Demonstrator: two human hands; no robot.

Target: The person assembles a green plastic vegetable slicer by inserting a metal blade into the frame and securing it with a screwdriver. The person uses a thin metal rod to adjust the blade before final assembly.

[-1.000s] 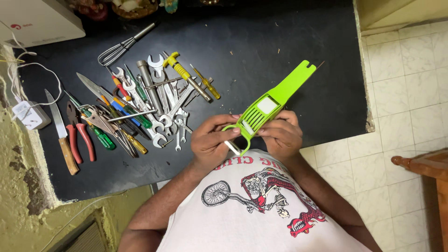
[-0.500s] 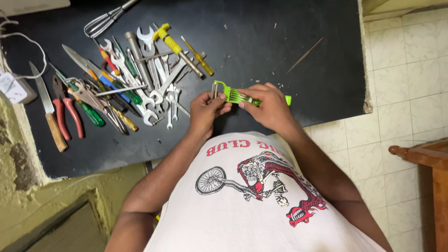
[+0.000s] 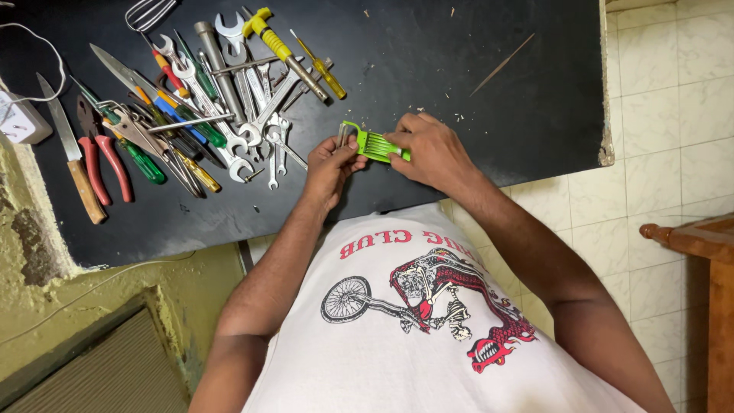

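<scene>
Bright green plastic, ribbed and slotted, is what you have between your hands: a small comb-like slicer tool [image 3: 373, 144] held just above the black bench [image 3: 474, 46], near its front edge. Your left hand [image 3: 330, 167] grips the tool's looped end, thumb on top and fingers curled under it. Your right hand [image 3: 430, 150] is closed over the other end, covering much of the handle, with fingertips pressing on the green ribs. To the left of your left hand lies a heap of steel spanners [image 3: 252, 107], near it but not touching. Further left sit red-handled pliers [image 3: 103, 149], a wooden-handled knife [image 3: 73, 164] and a yellow-handled screwdriver [image 3: 321, 65]. A thin wooden stick [image 3: 501, 65] lies well apart on the right.
</scene>
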